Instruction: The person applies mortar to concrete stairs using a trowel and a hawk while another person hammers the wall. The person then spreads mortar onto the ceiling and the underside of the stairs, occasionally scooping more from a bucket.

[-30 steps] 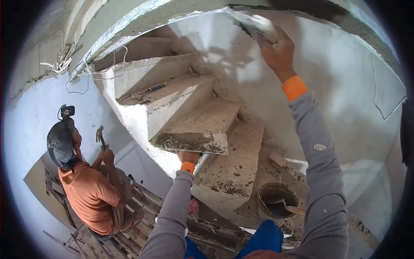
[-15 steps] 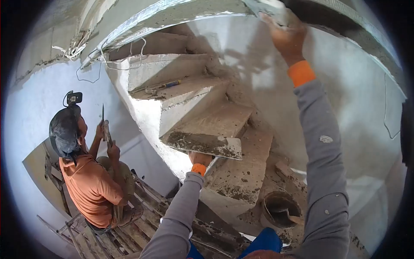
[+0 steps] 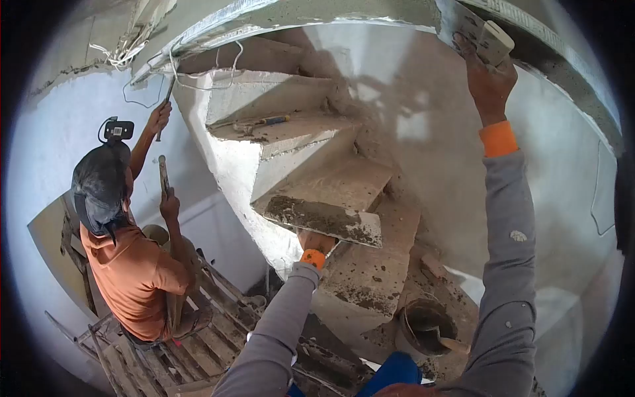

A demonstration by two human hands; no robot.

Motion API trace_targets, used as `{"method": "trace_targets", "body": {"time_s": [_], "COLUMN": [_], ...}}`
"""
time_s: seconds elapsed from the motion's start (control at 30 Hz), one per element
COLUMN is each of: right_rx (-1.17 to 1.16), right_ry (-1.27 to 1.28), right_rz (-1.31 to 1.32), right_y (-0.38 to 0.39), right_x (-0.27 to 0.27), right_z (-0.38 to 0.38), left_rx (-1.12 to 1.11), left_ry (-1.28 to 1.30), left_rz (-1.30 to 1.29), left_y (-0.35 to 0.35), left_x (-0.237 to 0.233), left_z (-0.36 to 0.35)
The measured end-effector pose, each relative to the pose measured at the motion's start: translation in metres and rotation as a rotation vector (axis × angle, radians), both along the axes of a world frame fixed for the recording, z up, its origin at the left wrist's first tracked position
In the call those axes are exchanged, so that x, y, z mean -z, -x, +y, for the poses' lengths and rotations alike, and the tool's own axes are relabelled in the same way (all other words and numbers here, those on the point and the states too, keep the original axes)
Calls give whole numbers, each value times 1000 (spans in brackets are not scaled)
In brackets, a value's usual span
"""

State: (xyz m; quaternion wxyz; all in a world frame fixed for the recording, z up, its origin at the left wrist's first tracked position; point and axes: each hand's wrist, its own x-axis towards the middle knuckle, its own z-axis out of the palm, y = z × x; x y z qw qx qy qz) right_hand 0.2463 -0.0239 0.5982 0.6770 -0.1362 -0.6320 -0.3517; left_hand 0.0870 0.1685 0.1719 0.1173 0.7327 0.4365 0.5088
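My right hand (image 3: 491, 83), raised at the upper right, is closed round the block-like handle of a flat float (image 3: 468, 25), whose plate lies against the underside edge of the curved beam (image 3: 397, 16). Lower down, my left hand (image 3: 315, 243) is closed under a flat mortar board (image 3: 324, 218); the part it grips is hidden beneath the board. Patches of wet grey mortar lie on the board's top, which is held level in front of the concrete stairs (image 3: 344, 180).
A co-worker in an orange shirt (image 3: 135, 274) sits on wooden slat scaffolding (image 3: 198, 360) at left, holding a tool in each hand. A hand tool (image 3: 272, 120) lies on an upper step. A mortar bucket (image 3: 426, 324) stands lower right. Loose wires (image 3: 122, 53) hang upper left.
My right hand has moved right and slightly down along the beam with the float. The co-worker's far hand has risen with its tool towards the beam. The view has shifted slightly.
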Motion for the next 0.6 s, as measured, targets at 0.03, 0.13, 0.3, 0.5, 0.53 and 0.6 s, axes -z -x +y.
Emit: {"method": "trace_targets", "body": {"time_s": [0.03, 0.13, 0.3, 0.5, 0.53, 0.6], "right_rx": [57, 875, 453, 486, 513, 531], "right_ry": [-66, -493, -230, -95, -11, 115], "right_rz": [-43, -236, -147, -240, -250, -256], "right_y": [5, 18, 92, 133, 129, 111], "right_x": [0, -13, -9, 7, 17, 46], "right_z": [5, 24, 85, 127, 126, 121], "left_rx": [-2, -154, -201, -190, -179, -201], "left_ry": [26, 35, -32, 35, 52, 19], "left_rz": [31, 340, 280, 306, 308, 342], "left_y": [1, 18, 11, 11, 9, 9], "left_x": [-4, -47, -27, -29, -28, -28], "left_z": [-4, -49, -35, -30, -31, -32]}}
